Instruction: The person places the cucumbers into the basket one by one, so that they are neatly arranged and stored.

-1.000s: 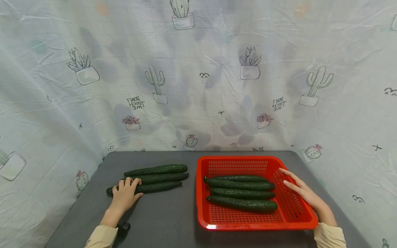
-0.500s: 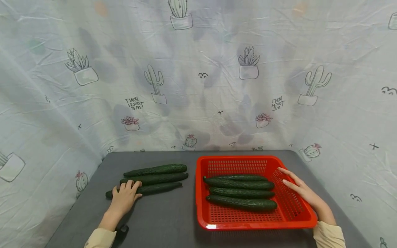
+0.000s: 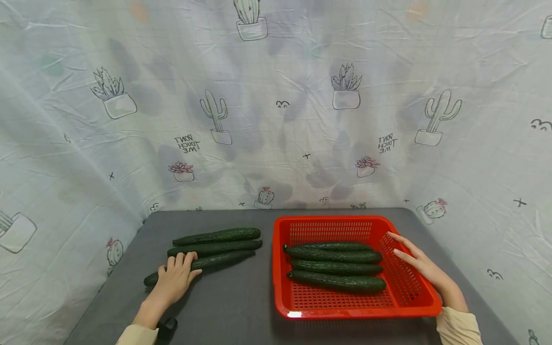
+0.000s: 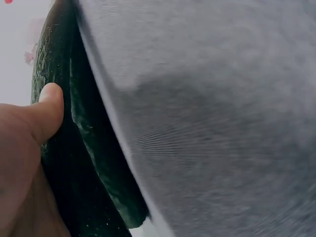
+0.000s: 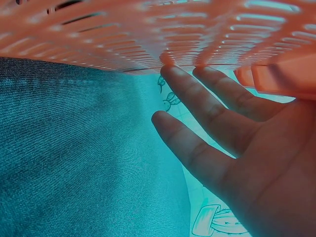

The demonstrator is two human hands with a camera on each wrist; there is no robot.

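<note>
In the head view my left hand [image 3: 176,278] grips the nearest of three dark green cucumbers [image 3: 224,259] lying at the left of the grey table. The thumb [image 4: 52,101] presses against that cucumber's skin in the left wrist view, while the other fingertips are hidden. Just behind lie the middle cucumber [image 3: 215,248] and the far cucumber [image 3: 228,235]. My right hand [image 3: 424,270] holds the right rim of a red plastic basket [image 3: 345,314], with two digits over the inside. Outside, three nearly straight fingers [image 5: 197,98] show under the slotted wall in the right wrist view.
Inside the basket several cucumbers [image 3: 338,281] lie side by side. The grey table [image 3: 224,306] reaches to a white curtain [image 3: 276,124] with cactus drawings at the back and sides. A small black object [image 3: 167,328] shows by the left wrist.
The nearest cucumber has turned slightly, its left end shifting toward me and its right end away, with my left hand on it. The right hand and basket stay put.
</note>
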